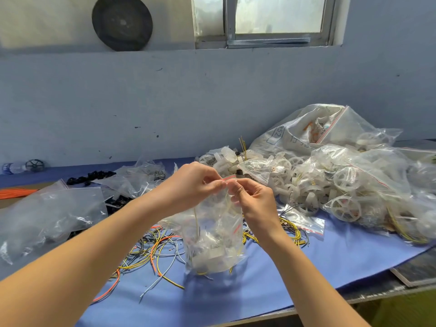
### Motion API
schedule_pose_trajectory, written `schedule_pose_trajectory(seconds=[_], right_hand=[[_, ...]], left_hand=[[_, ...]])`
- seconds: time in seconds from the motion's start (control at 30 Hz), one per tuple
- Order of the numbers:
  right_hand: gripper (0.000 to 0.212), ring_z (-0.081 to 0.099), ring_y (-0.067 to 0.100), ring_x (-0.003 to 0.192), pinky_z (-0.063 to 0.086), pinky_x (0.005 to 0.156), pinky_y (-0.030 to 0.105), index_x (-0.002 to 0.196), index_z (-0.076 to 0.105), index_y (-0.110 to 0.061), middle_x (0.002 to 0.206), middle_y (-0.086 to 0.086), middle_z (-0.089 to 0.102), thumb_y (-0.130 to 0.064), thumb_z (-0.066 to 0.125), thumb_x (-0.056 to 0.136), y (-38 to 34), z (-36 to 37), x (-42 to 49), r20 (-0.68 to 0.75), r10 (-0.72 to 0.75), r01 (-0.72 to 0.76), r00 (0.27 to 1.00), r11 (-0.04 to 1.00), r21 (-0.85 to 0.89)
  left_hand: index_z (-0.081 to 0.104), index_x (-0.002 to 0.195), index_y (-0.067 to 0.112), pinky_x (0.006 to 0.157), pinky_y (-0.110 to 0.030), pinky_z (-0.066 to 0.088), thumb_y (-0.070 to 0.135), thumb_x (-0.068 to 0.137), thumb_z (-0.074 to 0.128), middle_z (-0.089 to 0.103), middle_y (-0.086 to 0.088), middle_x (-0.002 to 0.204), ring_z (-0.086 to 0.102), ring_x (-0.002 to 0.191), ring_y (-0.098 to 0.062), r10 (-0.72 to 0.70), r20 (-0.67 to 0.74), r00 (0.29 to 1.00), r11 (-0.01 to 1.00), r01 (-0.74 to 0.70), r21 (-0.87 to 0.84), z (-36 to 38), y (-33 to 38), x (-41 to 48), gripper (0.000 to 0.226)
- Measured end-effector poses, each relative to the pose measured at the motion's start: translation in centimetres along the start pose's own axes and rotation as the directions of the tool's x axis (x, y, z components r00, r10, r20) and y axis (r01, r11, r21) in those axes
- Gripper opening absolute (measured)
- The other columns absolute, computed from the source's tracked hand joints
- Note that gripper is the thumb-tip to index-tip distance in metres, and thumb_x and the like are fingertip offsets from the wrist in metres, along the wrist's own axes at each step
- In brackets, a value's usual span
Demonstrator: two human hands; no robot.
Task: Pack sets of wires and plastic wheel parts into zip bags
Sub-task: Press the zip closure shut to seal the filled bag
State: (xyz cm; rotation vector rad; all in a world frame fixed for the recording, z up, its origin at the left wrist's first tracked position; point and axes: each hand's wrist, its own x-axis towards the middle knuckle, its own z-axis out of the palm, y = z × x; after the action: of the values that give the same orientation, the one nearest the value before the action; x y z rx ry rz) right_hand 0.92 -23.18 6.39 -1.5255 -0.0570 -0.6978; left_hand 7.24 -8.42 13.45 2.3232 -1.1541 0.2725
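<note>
A clear zip bag [213, 241] hangs upright above the blue mat, with white plastic parts and thin wires in its bottom. My left hand [193, 185] pinches the bag's red-striped top edge from the left. My right hand [253, 201] pinches the same edge from the right, fingertips almost meeting the left hand's. Loose wires [153, 251] in orange, yellow, grey and black lie on the mat under and left of the bag. White plastic wheels [306, 185] are heaped to the right.
Filled clear bags [368, 185] and a large white sack [295, 135] pile up at the right. Empty clear bags [47, 215] lie at the left, black parts [89, 177] behind them. The blue mat [259, 291] ends at the table's front edge.
</note>
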Motion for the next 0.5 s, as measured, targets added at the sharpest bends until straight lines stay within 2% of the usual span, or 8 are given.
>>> schedule_pose_trajectory(seconds=[0.1, 0.23, 0.33, 0.4, 0.5], right_hand=[[0.010, 0.055, 0.011, 0.068, 0.049, 0.067, 0.029, 0.089, 0.075, -0.025, 0.072, -0.009, 0.069, -0.028, 0.066, 0.092, -0.1, 0.1, 0.1, -0.013, -0.013, 0.012, 1.000, 0.999, -0.046], [0.015, 0.053, 0.013, 0.069, 0.048, 0.068, 0.033, 0.094, 0.076, -0.020, 0.082, 0.010, 0.072, -0.032, 0.066, 0.092, -0.4, 0.2, 0.4, -0.028, -0.011, 0.009, 1.000, 0.999, -0.053], [0.014, 0.053, 0.011, 0.066, 0.048, 0.066, 0.034, 0.091, 0.076, -0.021, 0.072, 0.002, 0.069, -0.030, 0.066, 0.093, -0.3, 0.5, 0.4, -0.064, 0.005, -0.011, 0.998, 0.997, -0.081], [0.014, 0.052, 0.011, 0.063, 0.044, 0.061, 0.029, 0.086, 0.074, -0.021, 0.066, -0.004, 0.064, -0.030, 0.066, 0.093, -0.2, 0.8, 0.4, -0.113, 0.023, -0.035, 0.993, 0.994, -0.104], [0.016, 0.053, 0.013, 0.063, 0.044, 0.062, 0.029, 0.081, 0.072, -0.019, 0.063, -0.005, 0.061, -0.027, 0.065, 0.093, -0.3, 1.0, 0.6, -0.186, 0.069, -0.081, 0.980, 0.995, -0.058]], left_hand=[[0.062, 0.070, 0.033, 0.062, -0.028, 0.045, 0.051, 0.091, 0.059, 0.062, 0.013, 0.066, 0.056, 0.062, -0.003, 0.003, -0.005, 1.000, 0.999, -0.003, 0.035, -0.2, 0.4, 0.2, 0.027], [0.067, 0.091, 0.029, 0.066, -0.033, 0.052, 0.054, 0.093, 0.052, 0.064, 0.011, 0.079, 0.062, 0.074, -0.016, 0.054, -0.075, 0.996, 0.967, -0.033, 0.253, -0.1, 0.5, 0.0, 0.030], [0.062, 0.098, 0.027, 0.062, -0.032, 0.048, 0.050, 0.098, 0.044, 0.065, 0.008, 0.088, 0.063, 0.080, -0.022, 0.147, -0.108, 0.983, 0.903, -0.089, 0.420, 0.1, 0.3, -0.3, 0.029], [0.060, 0.101, 0.025, 0.061, -0.033, 0.048, 0.047, 0.100, 0.038, 0.065, 0.007, 0.094, 0.064, 0.083, -0.022, 0.191, -0.097, 0.977, 0.880, -0.126, 0.458, 0.3, 0.3, -0.6, 0.031], [0.057, 0.099, 0.024, 0.059, -0.035, 0.048, 0.044, 0.101, 0.036, 0.063, 0.007, 0.094, 0.063, 0.082, -0.022, 0.239, -0.092, 0.967, 0.861, -0.167, 0.481, 0.2, 0.2, -0.9, 0.030]])
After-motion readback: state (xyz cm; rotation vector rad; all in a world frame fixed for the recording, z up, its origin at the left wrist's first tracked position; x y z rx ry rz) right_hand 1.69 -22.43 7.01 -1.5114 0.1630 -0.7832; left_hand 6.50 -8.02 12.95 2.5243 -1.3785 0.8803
